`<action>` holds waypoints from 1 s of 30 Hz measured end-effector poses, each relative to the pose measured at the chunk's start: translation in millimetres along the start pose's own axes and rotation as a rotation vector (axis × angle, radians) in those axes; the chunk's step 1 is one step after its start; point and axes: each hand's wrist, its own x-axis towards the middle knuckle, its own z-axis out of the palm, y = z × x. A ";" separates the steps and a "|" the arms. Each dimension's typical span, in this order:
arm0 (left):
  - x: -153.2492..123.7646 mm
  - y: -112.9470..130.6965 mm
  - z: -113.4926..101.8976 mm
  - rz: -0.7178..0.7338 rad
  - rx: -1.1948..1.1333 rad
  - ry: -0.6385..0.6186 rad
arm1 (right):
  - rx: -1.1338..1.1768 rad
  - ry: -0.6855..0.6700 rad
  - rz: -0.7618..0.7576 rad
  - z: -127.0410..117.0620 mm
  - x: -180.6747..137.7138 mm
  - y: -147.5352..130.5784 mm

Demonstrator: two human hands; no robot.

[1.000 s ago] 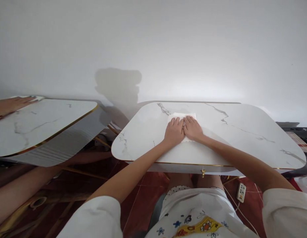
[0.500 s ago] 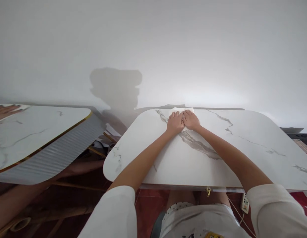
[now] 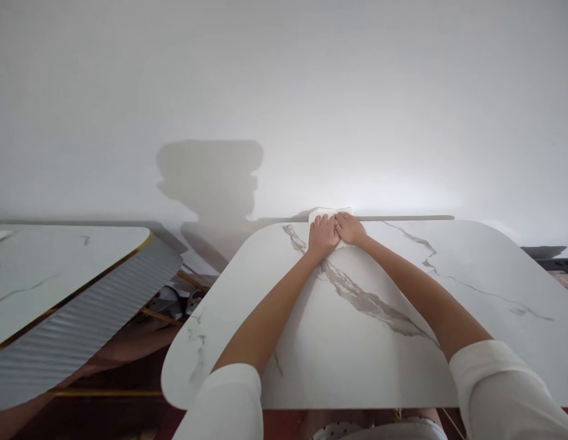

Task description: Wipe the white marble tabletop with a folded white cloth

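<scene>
A white folded cloth [image 3: 328, 212] lies at the far edge of the white marble table [image 3: 366, 342], against the wall. My left hand [image 3: 323, 234] and my right hand [image 3: 350, 229] lie side by side on top of it, palms down, fingers stretched flat and pressing it to the tabletop. Both arms reach straight forward across the table. Most of the cloth is hidden under the hands; only its far edge shows.
A second marble table with a gold rim [image 3: 59, 275] stands to the left, with a gap of dark red floor between. Another person's arm [image 3: 128, 345] shows low in that gap. A plain white wall runs right behind both tables.
Both hands have slid the cloth away from me, from the table's middle to its far edge. My head has leaned forward. The other person's hand on the left table has left view.
</scene>
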 end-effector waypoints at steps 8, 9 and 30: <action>9.0 12.8 3.9 -0.025 0.029 -0.052 | 0.005 0.019 0.019 -1.9 -4.6 12.2; 8.5 14.8 3.5 -0.015 0.024 -0.052 | -0.001 0.026 0.024 -1.8 -6.7 13.4; -44.8 22.2 -9.5 0.192 -0.035 -0.001 | -0.066 0.091 0.139 -8.6 -78.1 -21.0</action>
